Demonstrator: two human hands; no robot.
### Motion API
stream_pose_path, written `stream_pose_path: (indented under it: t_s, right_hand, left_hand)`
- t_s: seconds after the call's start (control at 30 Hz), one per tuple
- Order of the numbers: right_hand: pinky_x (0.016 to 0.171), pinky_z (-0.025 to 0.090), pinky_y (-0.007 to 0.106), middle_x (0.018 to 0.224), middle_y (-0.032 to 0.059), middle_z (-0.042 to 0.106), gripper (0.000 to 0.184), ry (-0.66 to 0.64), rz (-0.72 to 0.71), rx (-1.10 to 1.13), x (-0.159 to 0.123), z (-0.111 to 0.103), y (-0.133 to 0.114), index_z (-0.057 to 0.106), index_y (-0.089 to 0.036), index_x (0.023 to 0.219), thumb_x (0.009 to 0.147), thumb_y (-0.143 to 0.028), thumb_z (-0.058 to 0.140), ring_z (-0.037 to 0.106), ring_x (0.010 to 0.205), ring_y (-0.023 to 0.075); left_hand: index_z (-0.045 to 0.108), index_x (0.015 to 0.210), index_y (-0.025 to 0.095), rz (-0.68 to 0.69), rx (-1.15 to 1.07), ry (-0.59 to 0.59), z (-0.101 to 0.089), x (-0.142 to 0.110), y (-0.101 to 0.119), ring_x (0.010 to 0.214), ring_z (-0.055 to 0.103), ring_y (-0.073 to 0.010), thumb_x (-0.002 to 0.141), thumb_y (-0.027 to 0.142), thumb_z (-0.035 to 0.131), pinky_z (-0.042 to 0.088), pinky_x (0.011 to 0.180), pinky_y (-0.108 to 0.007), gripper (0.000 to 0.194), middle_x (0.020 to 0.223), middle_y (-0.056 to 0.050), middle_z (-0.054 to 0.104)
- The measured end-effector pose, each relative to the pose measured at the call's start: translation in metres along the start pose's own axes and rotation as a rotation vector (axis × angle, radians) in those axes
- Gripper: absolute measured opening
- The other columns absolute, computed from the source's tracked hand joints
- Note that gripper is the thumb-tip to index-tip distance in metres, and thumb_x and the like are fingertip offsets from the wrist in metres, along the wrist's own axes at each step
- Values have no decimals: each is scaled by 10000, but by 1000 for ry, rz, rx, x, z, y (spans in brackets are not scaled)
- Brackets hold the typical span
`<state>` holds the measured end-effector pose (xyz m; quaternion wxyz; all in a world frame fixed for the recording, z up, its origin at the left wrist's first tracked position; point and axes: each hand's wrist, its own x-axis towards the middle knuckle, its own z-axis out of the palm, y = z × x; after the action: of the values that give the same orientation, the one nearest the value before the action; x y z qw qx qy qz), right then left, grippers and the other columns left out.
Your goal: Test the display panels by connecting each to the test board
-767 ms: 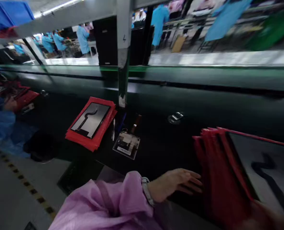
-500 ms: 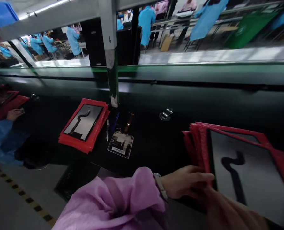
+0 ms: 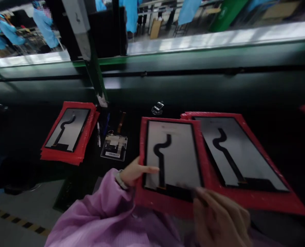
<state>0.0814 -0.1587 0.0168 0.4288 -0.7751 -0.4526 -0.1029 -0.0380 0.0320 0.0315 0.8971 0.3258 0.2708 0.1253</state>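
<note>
My left hand [image 3: 134,171] grips the left edge of a flat display panel [image 3: 179,154], thumb on its grey back and the other fingers hidden underneath. A black ribbon cable curves across that panel, which lies on a red wrapping sheet [image 3: 165,206] raised in front of me. My right hand [image 3: 219,216], blurred, has its fingers curled together at the panel's lower right corner; what is between them is unclear. To the right, a second display panel [image 3: 245,154] rests on a stack of red sheets [image 3: 276,202], partly covered by the held one.
At left lies another red stack [image 3: 62,158] with a display panel [image 3: 74,128] on top. Between the stacks are a circuit assembly [image 3: 114,146], a white pen [image 3: 98,134], a blue tool [image 3: 106,124] and a metal clip [image 3: 157,108]. A green post [image 3: 97,77] stands behind.
A panel with its red sheet has come off the right stack and moved left, carried in my left hand. My right hand has shifted to its lower corner. The view has turned right.
</note>
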Motion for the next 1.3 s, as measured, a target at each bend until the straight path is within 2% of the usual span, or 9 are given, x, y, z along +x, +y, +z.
stream_pose_path:
  t_s: [0.13, 0.27, 0.43, 0.53, 0.67, 0.77, 1.1, 1.2, 1.3]
  right_hand:
    - [905, 549, 427, 1143, 132, 709, 424, -122, 356, 77, 11, 20, 0, 696, -178, 1187, 956, -496, 536, 672, 1017, 254]
    - [933, 567, 423, 1193, 122, 728, 550, -313, 755, 422, 14, 40, 8, 683, -189, 1256, 879, -581, 605, 689, 1051, 256]
    - [906, 590, 385, 1116, 64, 761, 581, -265, 1034, 827, 20, 54, 14, 718, -230, 1187, 709, -548, 805, 713, 996, 232]
    - [823, 609, 353, 1092, 56, 759, 592, -217, 1092, 898, 27, 64, 18, 721, -228, 1163, 659, -519, 832, 716, 937, 215]
    - [833, 605, 357, 1085, 61, 755, 599, -191, 1062, 840, 34, 72, 23, 713, -212, 1195, 684, -513, 800, 708, 928, 207]
    - [948, 573, 399, 1103, 73, 757, 577, -212, 985, 757, 39, 72, 23, 712, -194, 1220, 734, -502, 763, 703, 982, 218]
    - [1022, 539, 456, 1235, 139, 734, 628, -311, 849, 453, 43, 72, 28, 694, -122, 1266, 789, -528, 652, 691, 1138, 284]
    - [791, 603, 410, 1101, 145, 775, 643, -334, 719, 268, 30, 72, 37, 695, -107, 1269, 815, -553, 602, 750, 919, 282]
    - [427, 459, 343, 821, 95, 784, 459, -351, 438, 90, 18, 76, 55, 742, -215, 1182, 886, -514, 558, 659, 492, 236]
  left_hand:
    - [708, 1191, 138, -2, 106, 202, -29, -19, 15, 1175, 691, -309, 699, 128, 835, 495, 1113, -466, 508, 1189, -116, 756]
    - [676, 1263, 142, -57, 124, 217, -38, -11, 20, 1186, 686, -305, 720, 129, 820, 507, 1107, -457, 562, 1201, -113, 751]
    - [600, 1352, 140, -7, 218, 188, -35, 8, 23, 1176, 685, -316, 750, 206, 788, 542, 1056, -482, 635, 1239, -132, 728]
    - [528, 1420, 153, 186, 511, 286, -39, 9, 23, 1293, 608, -315, 800, 273, 736, 468, 1138, -502, 665, 1363, -131, 656]
    - [459, 1495, 188, 524, 1092, 483, -51, -3, 16, 1516, 351, -278, 864, 297, 671, 241, 1281, -466, 675, 1577, -113, 461]
    - [501, 1474, 202, 586, 1316, 451, -59, -10, 9, 1475, 423, -258, 937, 291, 586, 295, 1260, -461, 551, 1547, -106, 504]
    - [490, 1482, 197, 585, 1337, 440, -64, -9, 13, 1438, 464, -216, 989, 154, 381, 410, 1190, -403, 507, 1533, -109, 512]
    - [577, 1394, 188, 589, 1548, 659, -72, -5, 43, 1368, 515, -234, 1002, 141, 385, 390, 1195, -417, 439, 1429, -127, 585]
    - [632, 1304, 123, 359, 1798, 928, -87, 6, 79, 1279, 545, -265, 987, 82, 397, 416, 1147, -440, 397, 1335, -170, 608]
